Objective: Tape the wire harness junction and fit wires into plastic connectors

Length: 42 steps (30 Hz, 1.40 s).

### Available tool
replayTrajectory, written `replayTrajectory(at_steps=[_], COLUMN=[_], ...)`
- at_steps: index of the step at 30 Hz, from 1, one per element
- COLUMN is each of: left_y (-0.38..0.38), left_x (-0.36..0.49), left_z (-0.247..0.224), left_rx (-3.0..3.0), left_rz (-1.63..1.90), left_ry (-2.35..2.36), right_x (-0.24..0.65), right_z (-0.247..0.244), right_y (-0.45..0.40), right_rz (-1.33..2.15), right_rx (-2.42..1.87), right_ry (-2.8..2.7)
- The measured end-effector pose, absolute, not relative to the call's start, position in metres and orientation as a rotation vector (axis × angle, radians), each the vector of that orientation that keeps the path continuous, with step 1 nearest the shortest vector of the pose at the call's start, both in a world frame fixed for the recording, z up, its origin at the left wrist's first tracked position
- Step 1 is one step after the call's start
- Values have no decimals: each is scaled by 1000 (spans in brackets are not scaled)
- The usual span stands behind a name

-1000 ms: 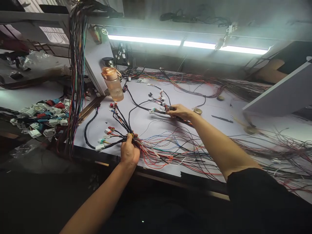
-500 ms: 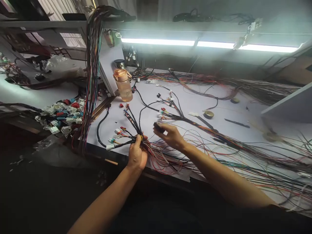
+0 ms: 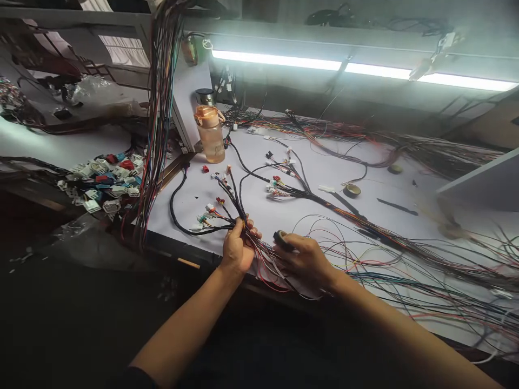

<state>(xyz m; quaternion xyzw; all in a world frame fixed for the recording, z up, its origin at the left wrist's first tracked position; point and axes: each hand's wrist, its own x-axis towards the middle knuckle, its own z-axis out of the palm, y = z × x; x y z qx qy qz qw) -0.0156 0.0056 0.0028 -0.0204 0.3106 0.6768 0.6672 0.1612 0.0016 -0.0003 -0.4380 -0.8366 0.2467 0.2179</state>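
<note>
My left hand [image 3: 239, 246] is closed round a wire harness [image 3: 233, 202] near the table's front edge. Several black-wrapped branches fan out beyond its fingers, ending in white, red, orange and green connectors [image 3: 211, 208]. Loose thin wires [image 3: 265, 254] run rightward from the grip. My right hand [image 3: 306, 259], a little blurred, grips a roll of black tape [image 3: 284, 241] between thumb and fingers, just above those wires. Whether a strip of tape joins the roll to the harness is too unclear to tell.
Behind lies another branched harness [image 3: 316, 199], beside a tape roll [image 3: 351, 190]. A bottle [image 3: 211, 135] stands at the back left. Wire bundles [image 3: 160, 108] hang left, near a heap of connectors [image 3: 109, 181]. More loose wires [image 3: 405, 289] cover the right side.
My right hand has moved down and to the right with the tape roll, from above the table to over the loose wires. My left hand keeps hold of the harness; the view has shifted slightly.
</note>
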Motion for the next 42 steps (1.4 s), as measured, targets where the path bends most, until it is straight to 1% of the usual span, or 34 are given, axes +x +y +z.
replayTrajectory(at_steps=[2,5,7,9,11,13,17,18,20,23,25,27,29,31,34,37,42], left_y=[5,3,1,0,-1,-1,0,0,0,2,4,8,11,14,18,20,22], left_x=[-17,-19,-21,-22,-22,-22,-25,-27,-31,-37,-38,-38,-36,-34,-31,-27,-21], left_z=[-2,-7,-8,-8,-8,-9,-11,-12,-12,-11,-10,-8,-6,-5,-3,-3,-5], left_rx=[-4,28,36,37,39,50,99,125,191,278,294,274,242,212,144,71,39], left_rz=[1528,1515,1507,1496,1476,1467,1429,1401,1344,1295,1331,1384,1413,1417,1424,1408,1436], left_ry=[720,748,750,747,736,732,771,774,750,678,659,669,688,717,766,777,811], right_x=[161,158,155,150,143,129,89,80,67,60,64,72,81,90,97,101,115], right_z=[7,14,19,25,32,38,37,36,34,40,44,46,41,29,7,-13,-23], right_y=[22,52,67,75,77,77,76,77,81,88,89,81,64,42,13,2,6], right_rz=[552,202,60,9,62,290,1196,1375,1605,1730,1582,1228,848,584,339,166,-82], right_rx=[-1297,-1412,-1412,-1361,-1353,-1349,-1227,-1231,-1259,-1223,-1233,-1250,-1224,-1157,-1094,-1165,-1243], right_ry=[-2322,-2591,-2753,-2788,-2685,-2550,-2301,-2191,-2019,-2084,-2243,-2340,-2317,-2268,-2297,-2358,-2546])
